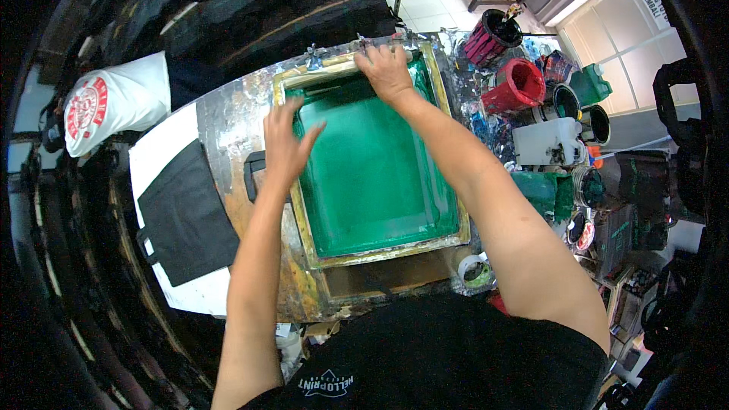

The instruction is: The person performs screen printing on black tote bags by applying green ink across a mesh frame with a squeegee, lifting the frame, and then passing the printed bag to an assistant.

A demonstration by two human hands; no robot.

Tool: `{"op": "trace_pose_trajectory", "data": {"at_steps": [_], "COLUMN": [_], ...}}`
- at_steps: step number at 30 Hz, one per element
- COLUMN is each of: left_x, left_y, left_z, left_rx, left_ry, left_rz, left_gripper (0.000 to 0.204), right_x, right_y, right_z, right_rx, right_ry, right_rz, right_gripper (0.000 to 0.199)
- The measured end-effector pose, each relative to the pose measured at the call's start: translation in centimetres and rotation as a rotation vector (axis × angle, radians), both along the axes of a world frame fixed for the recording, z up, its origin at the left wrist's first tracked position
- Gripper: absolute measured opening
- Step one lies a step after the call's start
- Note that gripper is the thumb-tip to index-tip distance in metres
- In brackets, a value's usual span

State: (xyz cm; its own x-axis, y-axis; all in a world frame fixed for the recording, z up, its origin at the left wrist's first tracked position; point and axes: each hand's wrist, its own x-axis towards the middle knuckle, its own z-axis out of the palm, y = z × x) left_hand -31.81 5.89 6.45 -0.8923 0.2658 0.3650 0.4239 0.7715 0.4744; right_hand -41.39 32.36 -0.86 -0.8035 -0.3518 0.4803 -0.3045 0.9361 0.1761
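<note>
A screen printing frame (463, 237) with a wooden rim and green mesh (372, 171) lies flat on the worktable in front of me. At its far end, my right hand (386, 76) has its fingers bent down along the far rail. What they grip there is hidden under the hand. Beside the frame's left rail, my left hand (287, 143) is slightly blurred, thumb and fingers apart, holding nothing. Dark green ink shows along the mesh's far edge. Metal clamps (312, 58) stand behind the far rail.
A black tote bag (190, 212) lies on a white board (186, 300) at left, near a white printed bag (121, 102). Ink-stained containers crowd the right, including a red bucket (516, 83), a green jug (591, 85) and a white jerrycan (548, 142). A tape roll (475, 269) sits near the frame's corner.
</note>
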Motion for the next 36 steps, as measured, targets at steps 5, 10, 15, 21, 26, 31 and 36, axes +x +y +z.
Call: {"op": "trace_pose_trajectory", "data": {"at_steps": [5, 10, 15, 21, 26, 31, 36], "left_x": [-10.0, -5.9, 2.3, 13.9, 22.8, 25.5, 27.8], "left_y": [3.6, 3.4, 3.1, 2.5, 2.1, 1.6, -2.2], "left_z": [-3.5, -5.0, -5.0, -4.3, -3.9, -4.7, -3.7], "left_rx": [-0.442, -0.501, -0.478, -0.462, -0.428, -0.357, -0.134], "left_ry": [0.152, 0.187, 0.150, 0.119, 0.061, 0.048, 0.090], "left_rz": [0.055, 0.095, 0.070, 0.034, -0.011, -0.028, -0.008], "left_gripper": [0.063, 0.054, 0.051, 0.050, 0.051, 0.056, 0.101], "right_x": [0.2, 3.8, 12.8, 24.7, 34.5, 36.9, 37.0], "right_y": [-0.3, -0.1, -0.5, -1.1, -1.4, -1.5, -2.2], "right_z": [1.3, 0.6, 1.3, 2.0, 2.7, 2.9, 4.3], "right_rx": [0.008, -0.006, -0.019, 0.000, -0.023, -0.006, -0.057], "right_ry": [-0.029, -0.031, -0.074, -0.205, -0.245, -0.261, -0.421], "right_rz": [0.050, 0.099, 0.071, 0.056, 0.043, 0.049, 0.026], "right_gripper": [0.033, 0.026, 0.021, 0.027, 0.023, 0.024, 0.037]}}
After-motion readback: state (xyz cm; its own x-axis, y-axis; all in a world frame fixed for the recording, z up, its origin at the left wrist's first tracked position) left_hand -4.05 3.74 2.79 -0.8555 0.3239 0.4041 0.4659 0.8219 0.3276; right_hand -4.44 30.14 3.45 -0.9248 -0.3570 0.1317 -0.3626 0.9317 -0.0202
